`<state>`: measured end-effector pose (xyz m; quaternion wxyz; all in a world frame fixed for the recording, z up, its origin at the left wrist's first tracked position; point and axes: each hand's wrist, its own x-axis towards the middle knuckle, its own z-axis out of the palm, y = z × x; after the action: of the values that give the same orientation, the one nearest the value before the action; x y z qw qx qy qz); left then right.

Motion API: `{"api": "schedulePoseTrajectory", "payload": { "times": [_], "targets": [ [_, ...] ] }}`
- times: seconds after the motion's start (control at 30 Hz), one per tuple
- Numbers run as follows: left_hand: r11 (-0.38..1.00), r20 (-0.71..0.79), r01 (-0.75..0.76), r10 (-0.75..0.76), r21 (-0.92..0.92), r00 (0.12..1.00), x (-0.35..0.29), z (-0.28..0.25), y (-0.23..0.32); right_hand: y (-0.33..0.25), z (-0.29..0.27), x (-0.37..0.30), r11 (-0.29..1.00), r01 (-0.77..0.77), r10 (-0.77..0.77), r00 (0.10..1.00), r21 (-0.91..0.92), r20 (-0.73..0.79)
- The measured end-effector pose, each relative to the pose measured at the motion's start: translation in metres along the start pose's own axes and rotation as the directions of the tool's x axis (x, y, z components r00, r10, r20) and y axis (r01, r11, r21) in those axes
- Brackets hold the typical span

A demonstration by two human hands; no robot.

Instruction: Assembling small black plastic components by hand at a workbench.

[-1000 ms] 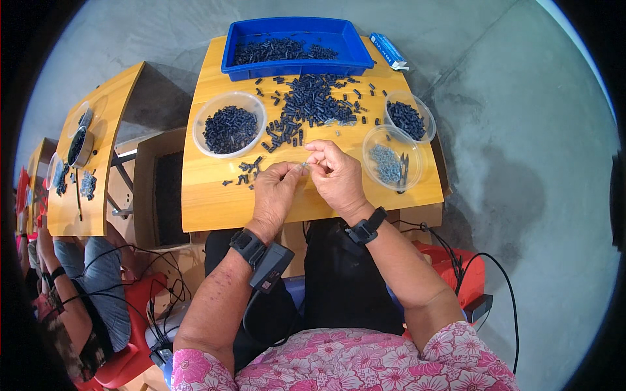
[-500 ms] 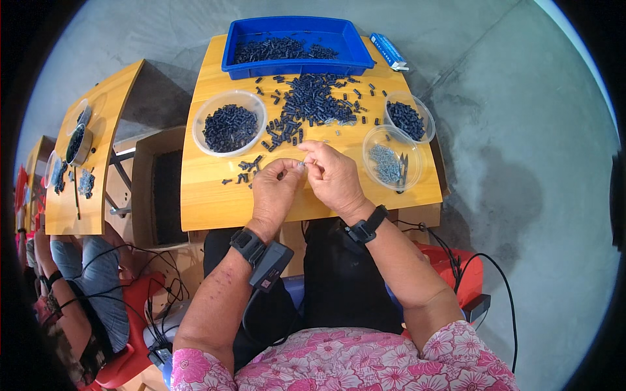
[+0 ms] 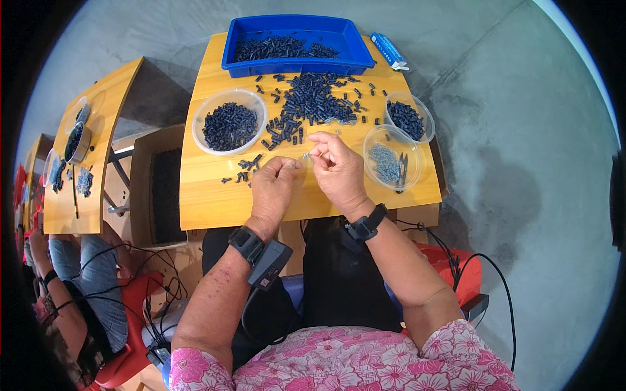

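My left hand (image 3: 273, 187) is closed in a pinch over the near middle of the table; whatever its fingertips hold, if anything, is too small to make out. To its right, my right hand (image 3: 339, 174) pinches a small silvery metal piece (image 3: 306, 155) at its fingertips, apart from the left hand. Beyond the hands lies a loose heap of small black plastic parts (image 3: 313, 98). A few more black parts (image 3: 244, 176) are scattered beside my left hand. Close to my right hand stands a clear round tub (image 3: 370, 177) with small silvery pieces and a dark pointed tool.
A blue tray (image 3: 297, 68) of black parts stands at the far edge. Clear tubs of black parts sit left (image 3: 229, 148) and right (image 3: 427, 137). A blue-white box (image 3: 389, 52) lies far right. Another table (image 3: 88, 189), with a person beside it, is to the left.
My hands have drawn apart. The right has risen slightly away with the small silvery piece at its fingertips, while the left has shifted a little left.
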<state>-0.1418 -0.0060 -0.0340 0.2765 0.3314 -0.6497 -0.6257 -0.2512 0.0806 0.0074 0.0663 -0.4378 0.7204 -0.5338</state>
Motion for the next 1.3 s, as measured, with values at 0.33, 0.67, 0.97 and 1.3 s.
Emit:
{"api": "schedulePoseTrajectory", "payload": {
  "times": [0.33, 0.67, 0.97, 1.3],
  "targets": [
    [0.995, -0.008, 0.077, -0.078, -0.068, 0.997, -0.002, -0.002, 0.001, 0.018, 0.004, 0.013, 0.98, 0.026, -0.025, 1.0, -0.195, 0.011],
    [0.995, 0.001, 0.053, -0.053, -0.084, 0.999, -0.004, -0.002, 0.0, 0.042, 0.011, 0.009, 0.975, -0.058, 0.041, 0.996, -0.212, -0.082],
    [0.995, -0.004, 0.039, -0.039, -0.09, 0.999, -0.006, -0.004, 0.002, 0.048, 0.005, 0.007, 0.966, -0.048, 0.024, 0.995, -0.254, -0.096],
    [0.994, -0.005, 0.055, -0.056, -0.094, 0.998, -0.009, -0.004, 0.006, 0.035, 0.008, 0.007, 0.863, 0.003, -0.032, 0.998, -0.506, -0.05]
  ]
}}
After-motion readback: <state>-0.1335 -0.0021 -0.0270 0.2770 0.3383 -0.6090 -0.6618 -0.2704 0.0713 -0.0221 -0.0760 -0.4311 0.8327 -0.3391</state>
